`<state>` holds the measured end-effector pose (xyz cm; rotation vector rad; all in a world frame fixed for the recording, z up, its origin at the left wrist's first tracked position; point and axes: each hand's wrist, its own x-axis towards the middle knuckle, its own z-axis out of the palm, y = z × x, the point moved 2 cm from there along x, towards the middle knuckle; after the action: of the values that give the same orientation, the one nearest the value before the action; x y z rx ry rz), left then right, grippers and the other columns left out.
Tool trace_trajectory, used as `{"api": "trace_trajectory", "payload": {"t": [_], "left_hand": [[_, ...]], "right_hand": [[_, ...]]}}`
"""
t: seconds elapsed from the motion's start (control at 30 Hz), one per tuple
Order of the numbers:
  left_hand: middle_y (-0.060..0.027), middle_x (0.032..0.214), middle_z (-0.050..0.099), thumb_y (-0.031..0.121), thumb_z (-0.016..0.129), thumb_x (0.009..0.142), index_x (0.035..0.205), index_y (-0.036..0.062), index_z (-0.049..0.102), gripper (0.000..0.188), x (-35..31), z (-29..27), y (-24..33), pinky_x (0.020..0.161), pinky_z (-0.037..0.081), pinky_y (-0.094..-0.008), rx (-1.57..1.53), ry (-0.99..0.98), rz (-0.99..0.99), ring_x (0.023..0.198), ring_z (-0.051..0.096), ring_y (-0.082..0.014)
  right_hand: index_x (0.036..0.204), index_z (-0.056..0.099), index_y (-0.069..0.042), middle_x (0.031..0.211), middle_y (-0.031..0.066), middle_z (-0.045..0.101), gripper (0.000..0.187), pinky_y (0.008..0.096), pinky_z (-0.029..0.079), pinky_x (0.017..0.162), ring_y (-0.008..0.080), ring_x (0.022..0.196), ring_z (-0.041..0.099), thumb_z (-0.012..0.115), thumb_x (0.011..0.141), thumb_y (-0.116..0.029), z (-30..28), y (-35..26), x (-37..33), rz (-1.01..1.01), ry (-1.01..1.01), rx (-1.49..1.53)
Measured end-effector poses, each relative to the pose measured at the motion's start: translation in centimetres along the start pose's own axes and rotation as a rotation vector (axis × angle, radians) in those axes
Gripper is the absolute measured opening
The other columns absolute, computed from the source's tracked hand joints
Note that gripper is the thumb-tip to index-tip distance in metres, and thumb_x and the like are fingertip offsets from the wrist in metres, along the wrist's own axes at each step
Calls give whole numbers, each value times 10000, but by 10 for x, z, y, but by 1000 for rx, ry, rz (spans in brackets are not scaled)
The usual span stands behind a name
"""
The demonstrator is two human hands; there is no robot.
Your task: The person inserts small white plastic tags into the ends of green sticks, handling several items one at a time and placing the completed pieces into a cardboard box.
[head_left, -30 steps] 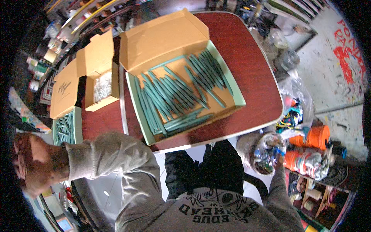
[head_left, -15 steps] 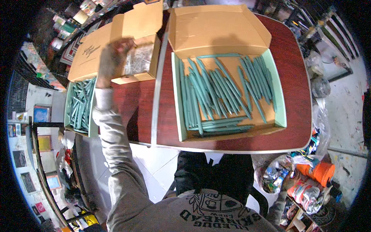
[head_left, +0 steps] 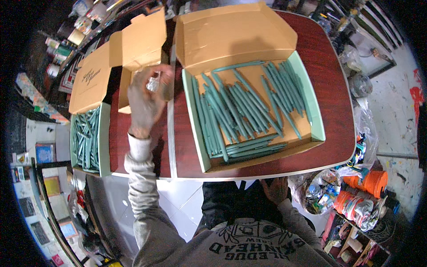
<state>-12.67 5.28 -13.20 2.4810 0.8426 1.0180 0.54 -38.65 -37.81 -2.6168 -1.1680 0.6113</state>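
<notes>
My left hand [head_left: 149, 100] is over the small cardboard box [head_left: 126, 86], blurred by motion. Its fingers curve beside clear, shiny plastic pieces [head_left: 153, 83] in that box; whether any are gripped is unclear. My right hand [head_left: 275, 188] lies on my dark trousers just below the table edge, fingers extended, holding nothing visible. On the table's right part stands a large open box [head_left: 317, 120] with pale green sides, containing many slim teal pen-like sticks [head_left: 253, 109], mostly side by side. At the left, a narrower box [head_left: 105, 142] is filled with jumbled teal sticks [head_left: 86, 138].
The boxes stand on a dark red table [head_left: 324, 66] with a pale edge and a light seam. Below its right corner are a bag of scraps [head_left: 318, 191] and an orange container [head_left: 369, 183]. A dark metal frame [head_left: 55, 164] stands at the left.
The view has shifted, and my left hand has moved back toward me from the small box's far part. My right hand has come up from the lower right onto my lap.
</notes>
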Motion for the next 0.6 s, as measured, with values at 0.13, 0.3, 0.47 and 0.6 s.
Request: {"api": "trace_trajectory", "payload": {"t": [0.13, 0.3, 0.47, 0.6], "left_hand": [[-29, 1137, 656, 141, 669, 810, 1092, 167, 678, 283, -8, 36, 48, 957, 380, -428, 44, -379, 237, 1147, 553, -234], [2, 1259, 603, -33, 567, 708, 1101, 173, 678, 458, -12, 53, 83, 984, 399, -429, 356, -451, 570, 1165, 543, -251], [-33, 993, 703, 104, 684, 772, 1023, 168, 703, 260, 5, 50, 75, 920, 450, -448, 130, -549, 533, 1028, 628, -269], [-73, 955, 718, 119, 668, 851, 1079, 118, 689, 229, 7, 55, 65, 838, 492, -367, 21, -519, 341, 908, 672, -203]], "right_hand": [[1363, 416, -17, 1409, 264, 392, 761, 533, 343, 1063, 429, 1286, 399, 614, 851, -545, 17, 28, 25, -105, -167, 118], [1369, 416, -37, 1405, 252, 404, 769, 519, 338, 1071, 394, 1298, 400, 633, 835, -547, 66, 71, 68, -120, -194, 778], [1375, 416, -58, 1401, 241, 415, 778, 505, 334, 1080, 359, 1310, 401, 651, 819, -548, 77, 82, 72, -88, -169, 1040], [1414, 367, -64, 1437, 235, 377, 796, 488, 263, 1129, 350, 1358, 342, 644, 834, -533, 42, 62, 54, -108, -242, 436]]}}
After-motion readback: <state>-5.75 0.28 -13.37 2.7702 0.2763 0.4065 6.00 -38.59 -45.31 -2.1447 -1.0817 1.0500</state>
